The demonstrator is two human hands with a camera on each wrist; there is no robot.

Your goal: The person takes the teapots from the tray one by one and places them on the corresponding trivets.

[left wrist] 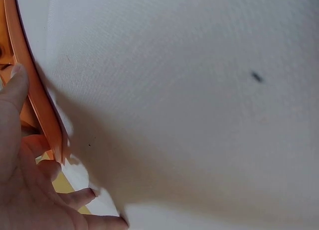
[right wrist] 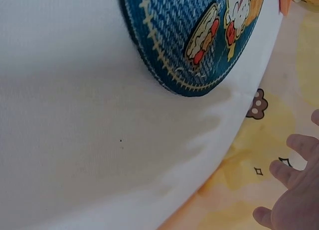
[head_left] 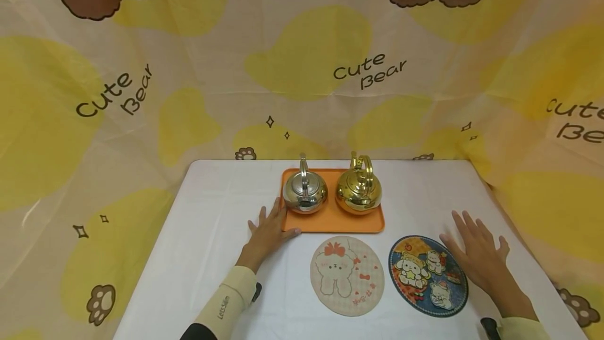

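Observation:
An orange tray [head_left: 340, 224] lies toward the back of the white table, bearing a silver kettle [head_left: 305, 197] on its left and a gold kettle [head_left: 358, 193] on its right. My left hand [head_left: 267, 236] is at the tray's front left corner, fingers spread and thumb along the front edge. In the left wrist view, the thumb touches the tray's rim [left wrist: 41, 98]. My right hand [head_left: 481, 257] has its fingers spread, above the table beside a round blue mat [head_left: 441, 277] with cartoon animals. Nothing is in its grasp.
A round beige mat [head_left: 346, 277] with a rabbit drawing lies in front of the tray, left of the blue mat. Behind the white table [head_left: 226, 193] hangs a yellow-patterned cloth [head_left: 306, 56] with bear prints.

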